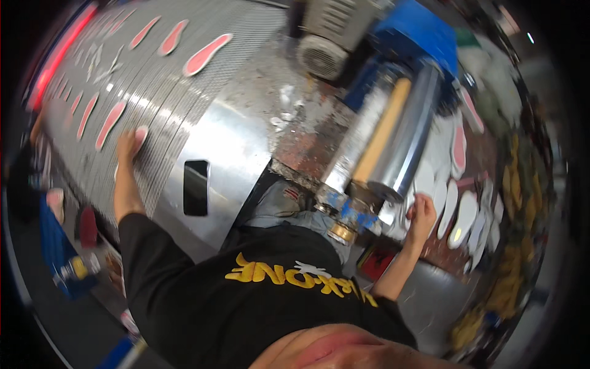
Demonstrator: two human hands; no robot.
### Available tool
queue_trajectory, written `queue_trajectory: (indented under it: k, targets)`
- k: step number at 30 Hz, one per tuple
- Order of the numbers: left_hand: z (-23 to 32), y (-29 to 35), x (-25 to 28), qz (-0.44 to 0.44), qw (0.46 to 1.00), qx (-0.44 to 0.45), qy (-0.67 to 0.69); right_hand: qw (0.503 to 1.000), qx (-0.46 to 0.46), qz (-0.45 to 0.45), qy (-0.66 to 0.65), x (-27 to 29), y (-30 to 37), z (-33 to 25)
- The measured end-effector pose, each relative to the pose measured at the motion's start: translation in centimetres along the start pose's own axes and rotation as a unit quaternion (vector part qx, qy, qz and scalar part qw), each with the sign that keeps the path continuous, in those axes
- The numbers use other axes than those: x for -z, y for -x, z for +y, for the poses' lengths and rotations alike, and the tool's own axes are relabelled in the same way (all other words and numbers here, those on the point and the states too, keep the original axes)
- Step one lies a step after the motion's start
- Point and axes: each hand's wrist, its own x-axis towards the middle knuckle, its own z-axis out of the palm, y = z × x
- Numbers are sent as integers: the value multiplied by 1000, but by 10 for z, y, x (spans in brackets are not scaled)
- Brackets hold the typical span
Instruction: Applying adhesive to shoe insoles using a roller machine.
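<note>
Insoles lie scattered in rows on a metal mesh conveyor (160,80), pink faces up. The left hand (129,147) rests on the mesh at its near edge, fingers bent over a pink insole (141,136) and grasping it. Just beside it lie more pink insoles (109,125). The right hand (423,212) is clenched, apparently around the edge of a white insole (424,179), though blur makes the grip hard to read. It sits below the end of a roller machine (393,135) with a steel drum and a tan roller. White insoles (464,215) overlap in a pile on the worktop (430,295) to the right of that hand.
</note>
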Motion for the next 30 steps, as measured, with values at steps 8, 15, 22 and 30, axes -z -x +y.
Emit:
queue_trajectory:
  k: [8, 15, 22, 30]
  targets:
    - [-20, 21, 13, -8, 994, -66, 83, 999, 10, -23, -38, 25, 11, 7]
    - [-5, 16, 50, -27, 983, 73, 167, 900, 90, 163, 393, 64, 9, 16]
    - [104, -26, 123, 26, 922, -39, 385, 856, -59, 80, 507, 98, -7, 65]
    - [303, -30, 245, -77, 806, -161, 565, 969, 78, 234, 6, 114, -1, 59]
